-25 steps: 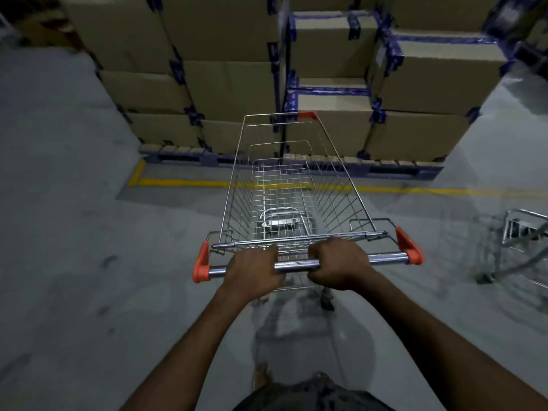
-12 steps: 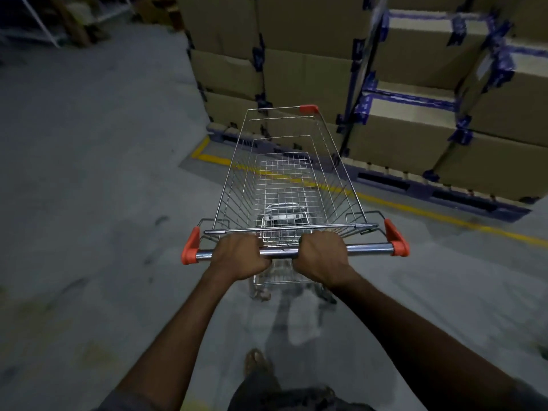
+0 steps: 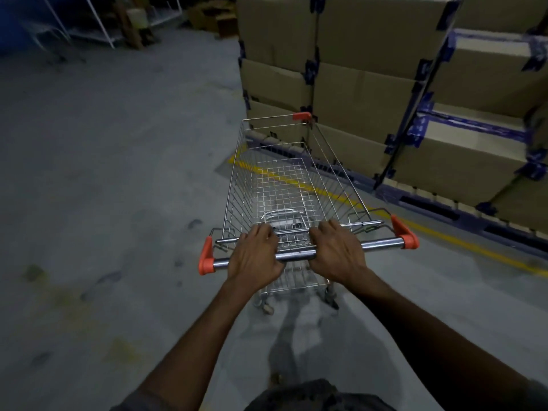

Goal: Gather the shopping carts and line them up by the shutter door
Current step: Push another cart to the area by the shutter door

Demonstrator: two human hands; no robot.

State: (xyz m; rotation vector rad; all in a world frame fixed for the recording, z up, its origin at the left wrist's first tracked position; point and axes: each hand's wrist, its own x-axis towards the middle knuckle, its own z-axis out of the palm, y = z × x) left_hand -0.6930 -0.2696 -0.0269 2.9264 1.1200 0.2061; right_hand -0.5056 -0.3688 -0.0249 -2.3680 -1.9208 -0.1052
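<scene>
Seen from a head-worn camera: two bare hands grip the chrome handle bar (image 3: pixel 308 253) of one wire shopping cart (image 3: pixel 284 185). The left hand (image 3: pixel 254 256) and right hand (image 3: pixel 336 253) sit side by side at mid-bar, fingers (image 3: pixel 327 229) curled over and clenched around it; the fingertips are hidden behind the bar. Orange caps mark both bar ends. The cart's basket holds nothing and stretches toward 12 o'clock on a grey concrete floor (image 3: pixel 103 173). At 1 to 3 o'clock, stacked cardboard boxes (image 3: pixel 364 93) on a pallet, cut off by the frame, too many to count. A yellow floor line (image 3: pixel 444 235) runs beneath the cart. At 11 o'clock, dim blurred shelving, hard to make out.
</scene>
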